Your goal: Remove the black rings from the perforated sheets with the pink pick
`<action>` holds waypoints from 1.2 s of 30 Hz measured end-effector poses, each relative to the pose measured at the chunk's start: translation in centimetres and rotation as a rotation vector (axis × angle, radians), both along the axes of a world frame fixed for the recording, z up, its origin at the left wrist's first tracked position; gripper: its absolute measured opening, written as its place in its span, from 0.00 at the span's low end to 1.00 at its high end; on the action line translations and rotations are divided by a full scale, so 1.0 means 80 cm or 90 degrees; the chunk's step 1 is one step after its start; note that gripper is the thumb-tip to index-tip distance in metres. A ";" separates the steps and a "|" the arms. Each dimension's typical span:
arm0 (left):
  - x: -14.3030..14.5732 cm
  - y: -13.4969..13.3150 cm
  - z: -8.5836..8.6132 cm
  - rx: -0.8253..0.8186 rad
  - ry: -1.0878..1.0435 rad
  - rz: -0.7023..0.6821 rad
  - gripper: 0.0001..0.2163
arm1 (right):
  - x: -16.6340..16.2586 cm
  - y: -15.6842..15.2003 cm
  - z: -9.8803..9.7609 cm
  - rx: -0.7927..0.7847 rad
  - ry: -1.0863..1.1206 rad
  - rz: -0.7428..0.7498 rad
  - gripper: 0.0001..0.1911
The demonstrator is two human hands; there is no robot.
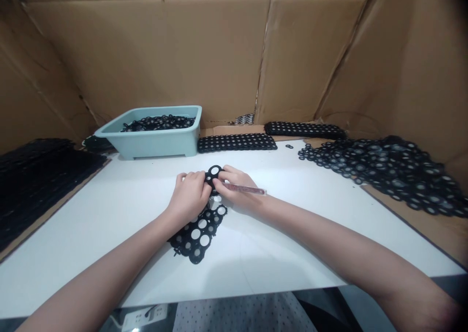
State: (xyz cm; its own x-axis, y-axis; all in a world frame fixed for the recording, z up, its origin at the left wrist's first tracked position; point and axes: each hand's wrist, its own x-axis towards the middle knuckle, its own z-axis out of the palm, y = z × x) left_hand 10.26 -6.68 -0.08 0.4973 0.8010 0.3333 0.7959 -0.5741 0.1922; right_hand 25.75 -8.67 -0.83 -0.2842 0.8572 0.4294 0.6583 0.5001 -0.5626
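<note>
A black perforated rubber sheet (197, 237) with round holes lies on the white table in front of me, and its upper end rises between my hands. My left hand (188, 195) pinches that raised part (214, 175) with its fingers. My right hand (234, 185) presses against the same part from the right. A slim pink pen-like tool (243, 189) sits in my right hand, with its end pointing right. The hands hide the middle of the sheet.
A pale teal plastic tub (148, 146) holds black perforated pieces. Black perforated strips (237, 143) lie behind the hands. Loose black rings (380, 171) are heaped at the right, and stacked black sheets (44, 176) lie at the left. Cardboard walls surround the white table (109, 234).
</note>
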 end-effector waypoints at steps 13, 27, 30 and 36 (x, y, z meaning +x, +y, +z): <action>-0.006 0.006 -0.001 -0.004 -0.047 0.008 0.08 | 0.002 0.002 0.002 -0.023 0.026 -0.012 0.17; -0.013 0.017 0.003 -0.113 -0.210 -0.024 0.07 | 0.013 0.030 -0.001 -0.191 0.334 0.016 0.16; -0.014 0.019 0.007 -0.148 -0.241 -0.025 0.07 | 0.013 0.028 -0.002 -0.180 0.310 0.020 0.15; -0.012 0.019 0.008 -0.225 -0.293 -0.056 0.10 | 0.011 0.024 -0.002 -0.159 0.281 0.010 0.14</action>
